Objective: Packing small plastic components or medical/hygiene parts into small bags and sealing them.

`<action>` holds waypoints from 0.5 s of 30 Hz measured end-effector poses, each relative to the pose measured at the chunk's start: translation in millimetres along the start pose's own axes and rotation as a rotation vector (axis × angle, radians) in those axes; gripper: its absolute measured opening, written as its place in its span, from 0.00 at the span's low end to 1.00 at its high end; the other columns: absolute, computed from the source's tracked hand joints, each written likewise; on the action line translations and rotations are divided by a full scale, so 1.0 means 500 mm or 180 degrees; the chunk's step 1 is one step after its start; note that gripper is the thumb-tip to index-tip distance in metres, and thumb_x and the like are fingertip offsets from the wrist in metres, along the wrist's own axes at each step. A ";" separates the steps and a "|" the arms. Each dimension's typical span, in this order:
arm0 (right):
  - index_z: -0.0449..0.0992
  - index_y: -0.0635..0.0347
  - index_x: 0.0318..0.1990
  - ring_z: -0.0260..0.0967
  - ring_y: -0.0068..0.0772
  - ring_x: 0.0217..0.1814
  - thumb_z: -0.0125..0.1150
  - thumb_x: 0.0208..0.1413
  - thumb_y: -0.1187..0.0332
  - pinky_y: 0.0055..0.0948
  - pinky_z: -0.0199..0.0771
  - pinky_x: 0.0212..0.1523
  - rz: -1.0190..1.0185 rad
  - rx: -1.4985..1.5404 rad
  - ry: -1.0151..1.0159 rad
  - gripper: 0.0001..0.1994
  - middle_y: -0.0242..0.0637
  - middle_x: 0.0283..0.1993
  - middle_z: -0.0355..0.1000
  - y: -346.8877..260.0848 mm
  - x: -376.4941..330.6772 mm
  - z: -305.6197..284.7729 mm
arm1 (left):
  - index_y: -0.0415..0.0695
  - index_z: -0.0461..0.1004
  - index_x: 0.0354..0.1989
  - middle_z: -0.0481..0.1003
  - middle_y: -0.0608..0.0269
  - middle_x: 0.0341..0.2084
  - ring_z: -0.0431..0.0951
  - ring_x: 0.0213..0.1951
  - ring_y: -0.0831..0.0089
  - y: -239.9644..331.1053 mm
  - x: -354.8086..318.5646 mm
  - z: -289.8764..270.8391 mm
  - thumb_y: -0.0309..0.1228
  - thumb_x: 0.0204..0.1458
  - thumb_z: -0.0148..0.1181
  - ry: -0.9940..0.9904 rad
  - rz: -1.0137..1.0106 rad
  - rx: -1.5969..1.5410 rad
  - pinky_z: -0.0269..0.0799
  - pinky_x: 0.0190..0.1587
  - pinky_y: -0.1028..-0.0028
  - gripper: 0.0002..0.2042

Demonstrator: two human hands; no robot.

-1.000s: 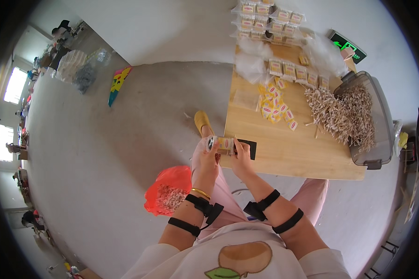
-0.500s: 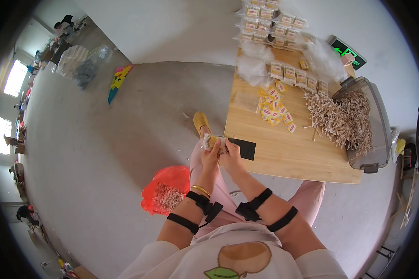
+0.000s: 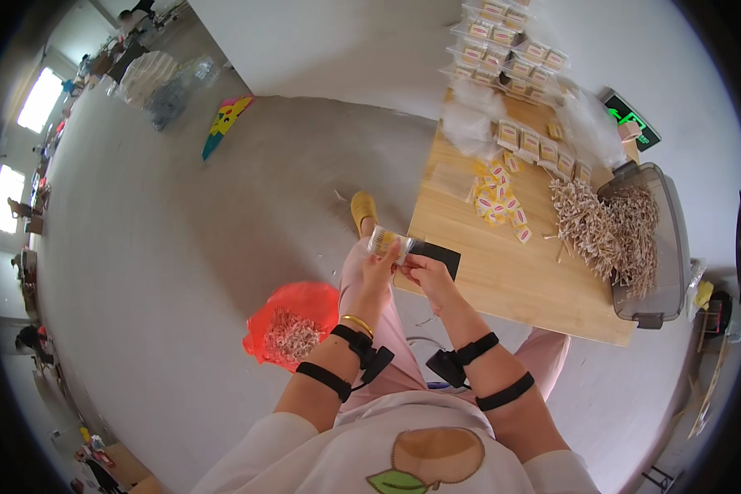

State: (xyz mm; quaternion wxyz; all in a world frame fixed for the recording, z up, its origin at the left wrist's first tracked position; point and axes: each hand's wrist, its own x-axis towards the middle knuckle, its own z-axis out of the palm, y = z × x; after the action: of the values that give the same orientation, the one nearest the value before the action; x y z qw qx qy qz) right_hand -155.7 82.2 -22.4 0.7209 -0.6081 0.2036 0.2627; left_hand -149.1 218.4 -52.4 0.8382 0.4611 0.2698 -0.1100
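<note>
In front of my lap, beside the table's left edge, a small clear packet of cotton swabs [image 3: 384,240] rests in my left hand [image 3: 377,269], fingers closed around its lower part. My right hand [image 3: 430,274] pinches at the packet's right end, its fingertips close to my left thumb. What exactly the right fingertips grip is too small to tell. Just behind the right hand, a flat black piece [image 3: 443,259] juts past the table edge. Small yellow-and-white cards [image 3: 496,198] lie scattered on the wooden table [image 3: 510,288].
Loose cotton swabs [image 3: 589,218] spill from a grey tub [image 3: 673,218] on the right. Filled packets [image 3: 529,146] stand in a row, with stacked bagged packets [image 3: 502,37] and clear bags [image 3: 473,123] farther back. A red bag of swabs [image 3: 259,342] sits on the floor.
The packet has tilted in my left hand, its right end now lower. My right hand has shifted slightly right and down. The whole view has turned a little.
</note>
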 end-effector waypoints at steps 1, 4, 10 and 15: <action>0.72 0.68 0.62 0.75 0.27 0.56 0.48 0.61 0.80 0.28 0.75 0.57 0.0118 0.0065 -0.0079 0.21 0.37 0.53 0.77 -0.006 0.001 0.006 | 0.50 0.76 0.46 0.77 0.77 0.37 0.75 0.37 0.87 -0.002 0.000 -0.001 0.41 0.55 0.72 -0.0022 0.0034 -0.0018 0.67 0.38 0.82 0.16; 0.74 0.65 0.60 0.76 0.27 0.56 0.48 0.64 0.76 0.26 0.76 0.56 0.0707 0.0293 -0.0224 0.18 0.36 0.54 0.77 -0.056 -0.003 -0.015 | 0.50 0.77 0.46 0.78 0.77 0.38 0.75 0.37 0.87 0.017 0.004 -0.004 0.41 0.55 0.72 -0.0067 -0.0006 0.0321 0.67 0.38 0.82 0.15; 0.70 0.63 0.63 0.77 0.25 0.54 0.50 0.68 0.70 0.26 0.77 0.52 0.0433 -0.0066 -0.0715 0.18 0.34 0.56 0.76 -0.063 0.005 -0.003 | 0.51 0.79 0.49 0.78 0.76 0.39 0.75 0.40 0.86 -0.004 0.024 -0.021 0.42 0.55 0.72 -0.0310 0.0079 0.0110 0.68 0.38 0.82 0.17; 0.71 0.62 0.61 0.76 0.24 0.49 0.55 0.67 0.68 0.25 0.75 0.52 0.0133 0.0020 -0.0837 0.17 0.33 0.54 0.76 -0.064 0.005 0.032 | 0.52 0.79 0.50 0.79 0.74 0.41 0.77 0.40 0.85 0.032 0.019 -0.042 0.41 0.55 0.72 0.0130 0.0462 0.0201 0.68 0.39 0.81 0.16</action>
State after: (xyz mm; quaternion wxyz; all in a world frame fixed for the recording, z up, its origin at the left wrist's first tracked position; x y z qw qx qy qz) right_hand -134.2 94.2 3.6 0.7377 -0.5618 0.1209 0.3545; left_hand -141.8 245.4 -55.4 0.8233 0.5078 0.2491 -0.0479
